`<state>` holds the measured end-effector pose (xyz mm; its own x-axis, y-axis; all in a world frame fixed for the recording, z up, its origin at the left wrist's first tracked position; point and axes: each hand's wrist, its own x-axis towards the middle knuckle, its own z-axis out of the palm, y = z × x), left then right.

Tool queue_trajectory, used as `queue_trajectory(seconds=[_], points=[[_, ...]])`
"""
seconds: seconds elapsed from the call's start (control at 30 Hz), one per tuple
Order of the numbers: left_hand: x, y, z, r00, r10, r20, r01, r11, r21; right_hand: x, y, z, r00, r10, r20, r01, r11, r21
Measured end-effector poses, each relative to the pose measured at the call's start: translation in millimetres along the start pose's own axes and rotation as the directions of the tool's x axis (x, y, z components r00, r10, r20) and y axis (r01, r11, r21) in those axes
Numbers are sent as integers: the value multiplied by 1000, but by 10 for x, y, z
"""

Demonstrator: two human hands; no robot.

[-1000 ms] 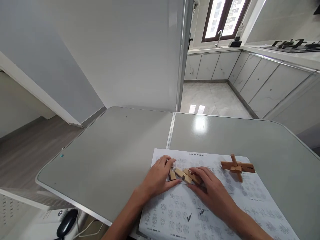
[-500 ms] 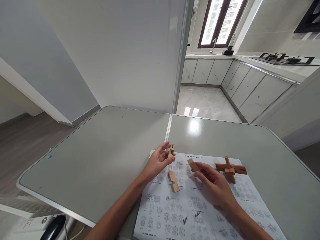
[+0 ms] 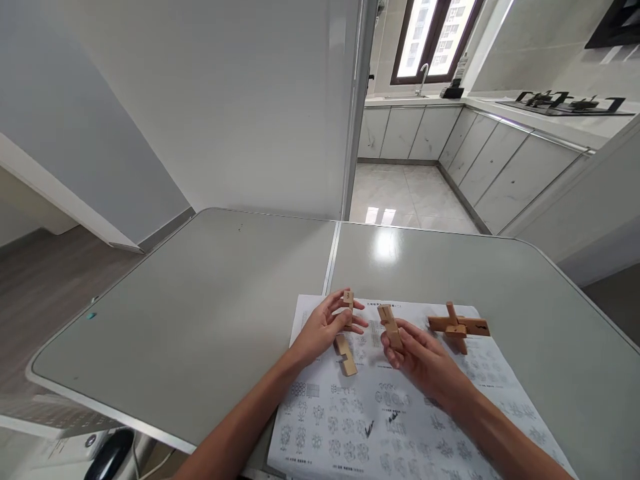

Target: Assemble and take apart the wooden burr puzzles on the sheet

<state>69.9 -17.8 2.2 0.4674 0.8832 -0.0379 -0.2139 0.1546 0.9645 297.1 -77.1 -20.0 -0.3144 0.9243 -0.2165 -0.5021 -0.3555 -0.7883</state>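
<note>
- Cannot read the tiny captions on the printed sheet [image 3: 350,413], cut off by the bottom edge.
- Cannot see all of the numbered wooden block [image 3: 349,297], partly covered by the left hand [image 3: 325,328].
- Cannot identify the black fixture [image 3: 619,25], cropped at the right edge.

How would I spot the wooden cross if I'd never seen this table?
On the grey table lies a white printed sheet. Near the sheet's far right corner, past the right hand, sits the cross. It is several brown bars joined crosswise, darker than the single notched piece lying nearer the left hand.
</note>
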Motion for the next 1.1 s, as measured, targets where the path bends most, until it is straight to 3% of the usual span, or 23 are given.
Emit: queue_trajectory(seconds=[0.13, 0.3, 0.67, 0.9, 1.1], points=[[3, -21, 3, 1000, -7, 23, 7, 1000, 12, -8, -26, -2, 995, 53, 80, -69, 976, 206], [2, -40, 8, 999, -22, 31, 21, 1000, 22, 6, -19, -23, 993, 54, 101, -79, 962, 262], [-23, -16, 45, 996, -60, 67, 54, 995, 84, 4, 9, -27, 995, 54, 85, -62, 994, 92], [-88, -29, 126, 991, -131, 35, 122, 975, 187, 39, 60, -80, 995, -81, 59, 84, 995, -49], [-126, -36, 144, 988, -106, 108, 72, 958, 277, 22, 59, -66, 983, -61, 174, 89, 984, -156]])
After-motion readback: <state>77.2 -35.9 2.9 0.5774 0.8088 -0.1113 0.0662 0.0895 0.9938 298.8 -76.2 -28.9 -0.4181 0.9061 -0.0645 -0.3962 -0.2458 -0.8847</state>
